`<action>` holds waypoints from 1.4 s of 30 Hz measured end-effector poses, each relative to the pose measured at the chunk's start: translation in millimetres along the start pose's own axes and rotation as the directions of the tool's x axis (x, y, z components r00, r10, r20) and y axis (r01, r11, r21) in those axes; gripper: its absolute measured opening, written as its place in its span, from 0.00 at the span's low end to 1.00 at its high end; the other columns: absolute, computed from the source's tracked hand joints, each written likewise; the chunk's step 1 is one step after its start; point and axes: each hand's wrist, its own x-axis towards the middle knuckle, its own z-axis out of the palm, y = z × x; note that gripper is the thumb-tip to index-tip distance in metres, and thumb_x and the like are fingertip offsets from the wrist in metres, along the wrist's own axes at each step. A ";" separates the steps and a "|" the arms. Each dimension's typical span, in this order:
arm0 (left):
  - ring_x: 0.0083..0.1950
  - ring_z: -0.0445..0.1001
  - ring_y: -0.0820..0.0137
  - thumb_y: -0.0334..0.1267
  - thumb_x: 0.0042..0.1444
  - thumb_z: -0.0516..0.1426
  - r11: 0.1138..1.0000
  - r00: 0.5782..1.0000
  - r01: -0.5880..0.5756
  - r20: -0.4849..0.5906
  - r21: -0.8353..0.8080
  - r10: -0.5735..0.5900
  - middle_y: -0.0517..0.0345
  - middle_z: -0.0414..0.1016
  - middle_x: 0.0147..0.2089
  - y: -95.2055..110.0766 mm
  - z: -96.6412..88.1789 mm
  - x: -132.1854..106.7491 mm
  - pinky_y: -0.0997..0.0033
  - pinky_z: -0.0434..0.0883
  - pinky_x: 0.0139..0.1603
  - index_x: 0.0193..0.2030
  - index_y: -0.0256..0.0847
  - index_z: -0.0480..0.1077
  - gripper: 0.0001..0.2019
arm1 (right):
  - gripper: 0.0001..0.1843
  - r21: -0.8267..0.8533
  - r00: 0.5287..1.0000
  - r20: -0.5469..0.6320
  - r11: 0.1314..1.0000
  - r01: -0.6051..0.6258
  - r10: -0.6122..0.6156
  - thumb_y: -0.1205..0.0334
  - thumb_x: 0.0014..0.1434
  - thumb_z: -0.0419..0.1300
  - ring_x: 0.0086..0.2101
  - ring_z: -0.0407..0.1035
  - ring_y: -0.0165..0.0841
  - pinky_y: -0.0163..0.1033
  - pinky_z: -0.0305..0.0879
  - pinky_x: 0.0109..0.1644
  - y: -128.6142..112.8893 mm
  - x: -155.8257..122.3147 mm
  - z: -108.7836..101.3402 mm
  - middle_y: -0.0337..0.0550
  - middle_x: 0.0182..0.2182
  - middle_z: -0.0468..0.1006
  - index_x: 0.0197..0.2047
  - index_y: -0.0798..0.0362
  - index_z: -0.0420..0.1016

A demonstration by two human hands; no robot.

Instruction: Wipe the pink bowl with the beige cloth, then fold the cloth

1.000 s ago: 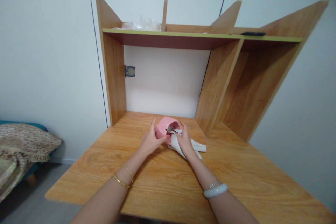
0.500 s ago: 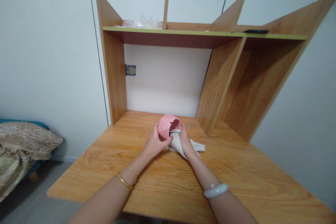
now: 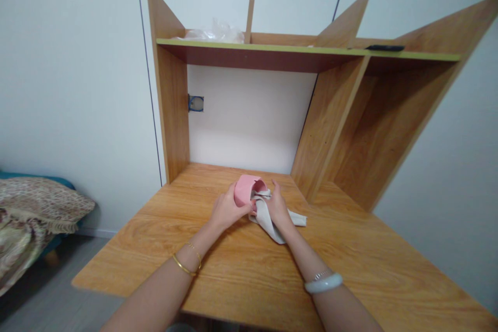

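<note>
Wood-grain desk point(image 3: 249, 280): light grey fabric cloth point(image 3: 266, 220) at the mouth of a hollow, faceted pink vessel point(image 3: 244, 191).
Status (judged from this view): mid-operation. The cloth is gathered into the opening; it is not yet withdrawn, and the vessel is not yet released. Interior coverage cannot be verified. The vessel is tilted over the desk between the hands, mouth toward the right; contact with the desk cannot be determined. Both forearms reach forward and converge. Left hand point(image 3: 229, 210): fingers curled around the outer wall, thumb at the near edge. Right hand point(image 3: 279, 210): gripping bunched cloth, one finger raised; other fingertips hidden.
</note>
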 end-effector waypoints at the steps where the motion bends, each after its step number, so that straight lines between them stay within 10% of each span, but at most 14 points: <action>1: 0.44 0.73 0.59 0.51 0.45 0.58 0.999 1.000 0.000 0.004 0.037 0.000 0.48 0.75 0.45 1.5 -2.3 -0.2 0.65 0.69 0.43 0.58 0.38 0.60 0.34 | 0.42 -0.016 1.000 0.011 1.000 0.005 -0.005 0.62 0.44 0.61 0.32 0.73 0.38 0.39 0.66 0.37 -0.6 -0.5 -0.7 0.45 0.30 0.77 0.61 0.60 0.52; 13: 0.45 0.73 0.55 0.53 0.47 0.56 0.986 0.999 0.002 0.051 0.169 -0.011 0.45 0.75 0.45 3.9 -11.2 0.6 0.60 0.67 0.47 0.56 0.37 0.64 0.32 | 0.38 -0.035 0.995 0.092 0.998 0.053 -0.050 0.61 0.46 0.61 0.36 0.73 0.41 0.42 0.65 0.40 -1.7 -2.4 -1.6 0.51 0.35 0.78 0.60 0.60 0.55; 19: 0.51 0.70 0.59 0.54 0.51 0.54 0.968 0.999 0.042 -0.015 -0.248 -0.048 0.46 0.70 0.53 -11.7 -0.6 6.4 0.60 0.66 0.52 0.64 0.40 0.51 0.36 | 0.33 0.093 0.999 -0.020 0.995 0.031 -0.029 0.60 0.46 0.60 0.45 0.69 0.42 0.44 0.64 0.47 7.4 0.9 9.0 0.55 0.45 0.75 0.56 0.58 0.61; 28: 0.59 0.62 0.61 0.47 0.44 0.63 0.685 0.990 -0.008 0.091 -0.729 0.109 0.42 0.53 0.64 -9.5 27.4 -0.3 0.59 0.64 0.56 0.66 0.45 0.36 0.49 | 0.28 0.436 1.000 0.010 0.900 0.017 -0.023 0.59 0.42 0.60 0.42 0.71 0.39 0.46 0.64 0.50 17.5 6.6 14.1 0.51 0.44 0.75 0.49 0.55 0.65; 42: 0.53 0.67 0.59 0.50 0.41 0.63 0.959 0.997 -0.075 -0.030 -0.275 0.070 0.45 0.67 0.55 -2.8 9.9 -3.1 0.60 0.65 0.53 0.61 0.37 0.52 0.42 | 0.36 0.253 0.996 0.089 0.967 -0.042 0.020 0.59 0.35 0.65 0.39 0.72 0.42 0.46 0.67 0.44 17.6 6.4 10.7 0.52 0.41 0.77 0.50 0.57 0.62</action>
